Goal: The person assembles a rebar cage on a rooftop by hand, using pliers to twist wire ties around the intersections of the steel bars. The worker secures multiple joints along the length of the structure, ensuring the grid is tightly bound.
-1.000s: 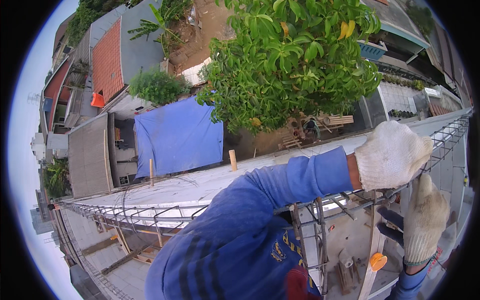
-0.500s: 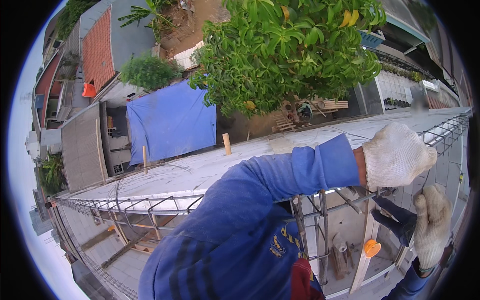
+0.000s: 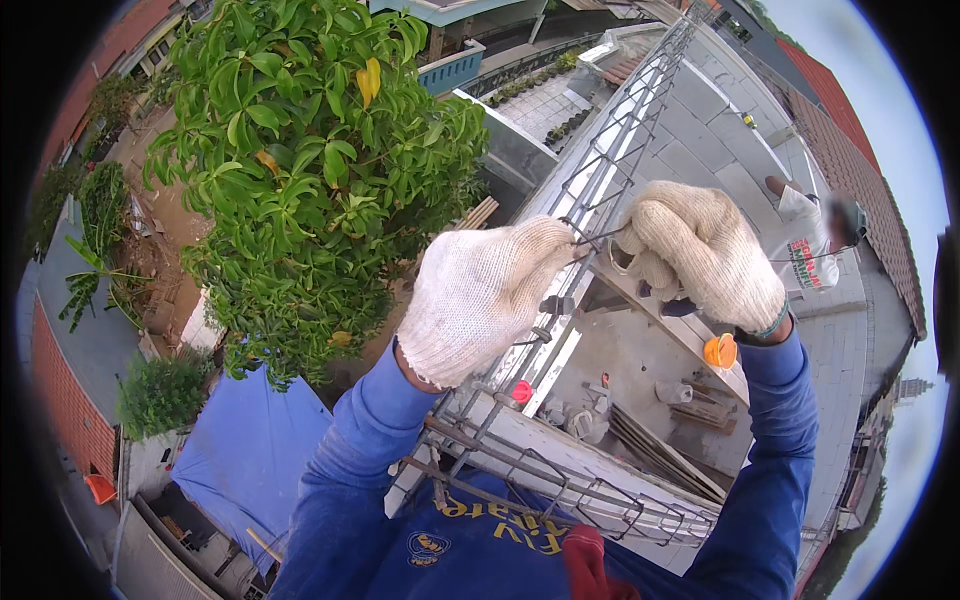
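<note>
Both my hands wear off-white knitted gloves. My left hand [image 3: 485,300] is closed, its fingertips pinching one end of a thin dark wire [image 3: 598,238] above the steel rebar cage [image 3: 572,190]. My right hand [image 3: 700,255], just to the right, has curled fingers closed on the same wire; a loose length runs out past its far side. Something dark shows beneath the right fingers, too covered to name. Along the wall top, the cage's long bars and bent stirrups run away from me. Another rebar cage [image 3: 590,490] crosses close to my chest.
A leafy tree [image 3: 320,170] rises at left, above a blue tarp [image 3: 250,450]. Below right are an orange rounded object [image 3: 720,350], planks [image 3: 665,450] and a grey block wall [image 3: 700,120]. A co-worker in a white shirt [image 3: 808,235] is at far right.
My view has swung to the right, along the cage. My hands, earlier apart with the left reaching across to the right, now meet at the wire above the bars.
</note>
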Demonstrator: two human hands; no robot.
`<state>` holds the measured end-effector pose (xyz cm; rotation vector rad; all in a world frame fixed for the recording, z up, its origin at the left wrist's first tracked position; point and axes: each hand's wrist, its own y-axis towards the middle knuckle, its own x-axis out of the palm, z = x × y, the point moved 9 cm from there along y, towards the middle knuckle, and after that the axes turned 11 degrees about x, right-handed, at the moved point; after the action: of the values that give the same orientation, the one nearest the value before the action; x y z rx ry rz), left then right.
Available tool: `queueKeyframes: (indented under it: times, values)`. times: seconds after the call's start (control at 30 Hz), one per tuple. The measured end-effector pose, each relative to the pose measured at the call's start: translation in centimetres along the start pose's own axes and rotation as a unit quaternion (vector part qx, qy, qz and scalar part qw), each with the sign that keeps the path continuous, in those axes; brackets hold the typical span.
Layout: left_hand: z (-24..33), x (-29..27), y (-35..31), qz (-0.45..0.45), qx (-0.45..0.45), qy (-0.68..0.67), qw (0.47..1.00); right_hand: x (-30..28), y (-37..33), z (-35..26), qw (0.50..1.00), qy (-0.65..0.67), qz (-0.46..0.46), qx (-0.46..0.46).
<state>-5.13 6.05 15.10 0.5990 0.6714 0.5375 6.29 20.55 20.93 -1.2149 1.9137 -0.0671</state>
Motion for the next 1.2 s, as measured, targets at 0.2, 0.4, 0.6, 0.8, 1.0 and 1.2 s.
queueKeyframes:
  times: [0.2, 0.4, 0.6, 0.8, 1.0, 1.2]
  values:
    - [-1.9, -0.7, -0.3, 0.05, -0.072, 0.065, 0.994, -7.4, -5.0, 0.1, 0.838, -0.116, 0.491, -0.207]
    - [-1.9, 0.3, -0.4, -0.008, -0.112, -0.021, 0.993, 5.1, -5.6, -2.1, 0.675, -0.406, 0.404, -0.464]
    - [-3.1, 1.9, -0.9, -0.033, -0.203, -0.262, 0.943, 3.8, -1.5, -2.4, 0.674, -0.515, 0.398, -0.35]
    - [-3.1, 0.4, -0.5, 0.053, -0.063, -0.128, 0.988, -0.6, -0.2, 0.8, 0.694, -0.533, 0.427, -0.225]
    - [-3.6, 0.0, -2.8, 0.066, 0.059, 0.095, 0.992, 3.7, -3.3, -1.2, 0.868, -0.417, 0.087, -0.256]
    - [-2.0, -2.4, 0.1, 0.07, 0.117, 0.124, 0.983, 2.8, 2.8, 1.5, 0.732, -0.645, 0.176, -0.132]
